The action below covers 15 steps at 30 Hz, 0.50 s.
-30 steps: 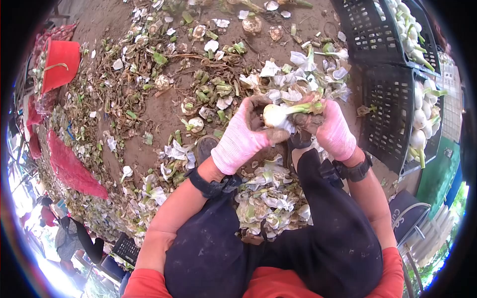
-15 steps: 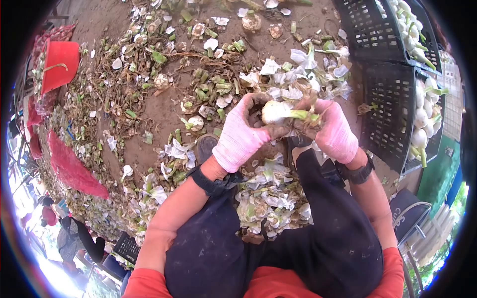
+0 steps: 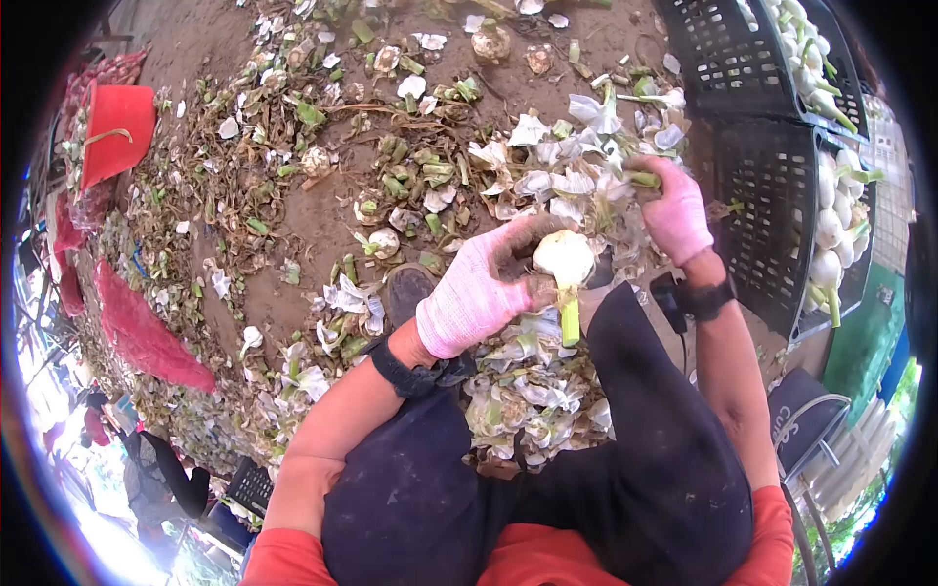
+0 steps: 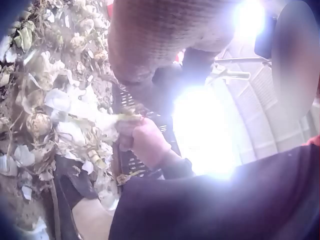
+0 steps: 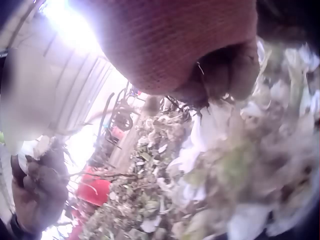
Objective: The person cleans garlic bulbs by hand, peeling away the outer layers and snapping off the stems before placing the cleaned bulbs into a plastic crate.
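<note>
In a dirt-stained pink glove, my left hand grips a pale garlic bulb with a short green stalk pointing down toward my knees. Thumb and fingers curl round its left side. My right hand, gloved alike, is off to the right, apart from the bulb. It pinches stripped leaf and skin with a green end, above a heap of white skins. The right wrist view shows pale skin hanging under those fingers, partly blurred.
Black crates stand on the right, with cleaned garlic in them. Trimmings litter the soil ahead, and more skins lie between my legs. A red bucket and red mesh cloth are at left.
My right hand has pulled away to the right from the bulb, taking leaf and skin with it. The bulb has turned in my left hand, its stalk swinging from rightward to downward.
</note>
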{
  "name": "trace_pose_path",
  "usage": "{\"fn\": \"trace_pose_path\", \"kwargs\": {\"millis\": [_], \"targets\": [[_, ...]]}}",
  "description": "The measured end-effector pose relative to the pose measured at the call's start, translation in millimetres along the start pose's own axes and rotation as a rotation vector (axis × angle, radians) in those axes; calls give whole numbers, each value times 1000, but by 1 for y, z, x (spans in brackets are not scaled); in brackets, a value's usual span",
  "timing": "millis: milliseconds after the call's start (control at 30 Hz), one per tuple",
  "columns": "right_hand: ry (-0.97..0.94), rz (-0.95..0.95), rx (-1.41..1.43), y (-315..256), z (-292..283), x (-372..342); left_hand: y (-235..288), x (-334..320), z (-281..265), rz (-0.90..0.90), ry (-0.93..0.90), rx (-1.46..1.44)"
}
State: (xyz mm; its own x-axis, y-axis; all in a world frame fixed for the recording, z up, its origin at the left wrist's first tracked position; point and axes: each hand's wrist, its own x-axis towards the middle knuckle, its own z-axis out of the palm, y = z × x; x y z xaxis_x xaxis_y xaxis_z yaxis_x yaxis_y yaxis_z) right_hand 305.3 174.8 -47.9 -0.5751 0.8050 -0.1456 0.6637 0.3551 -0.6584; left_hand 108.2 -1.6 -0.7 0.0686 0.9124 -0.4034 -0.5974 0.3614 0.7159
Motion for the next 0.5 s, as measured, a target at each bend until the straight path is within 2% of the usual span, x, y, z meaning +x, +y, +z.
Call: {"fn": "trace_pose_path", "kwargs": {"millis": [33, 100, 167, 233, 267, 300, 367, 500], "targets": [[-1, 1, 1, -3, -2, -2, -1, 0, -1, -2, 1, 0], [20, -173, 21, -15, -16, -4, -1, 3, -1, -19, 44, -44], [-28, -136, 90, -34, -30, -8, -6, 5, -3, 10, 64, -12], [-346, 74, 471, -64, -43, -13, -11, 7, -4, 12, 82, 37], [-405, 52, 502, -77, -44, -16, -10, 7, -4, 9, 78, 37], [-407, 29, 508, -83, -41, -20, -8, 7, -3, -7, 69, 42], [-406, -151, 375, -82, -33, -20, -8, 7, -4, -23, 62, 47], [-364, -127, 313, -90, -31, -25, -8, 3, -1, -135, 96, -216]]}}
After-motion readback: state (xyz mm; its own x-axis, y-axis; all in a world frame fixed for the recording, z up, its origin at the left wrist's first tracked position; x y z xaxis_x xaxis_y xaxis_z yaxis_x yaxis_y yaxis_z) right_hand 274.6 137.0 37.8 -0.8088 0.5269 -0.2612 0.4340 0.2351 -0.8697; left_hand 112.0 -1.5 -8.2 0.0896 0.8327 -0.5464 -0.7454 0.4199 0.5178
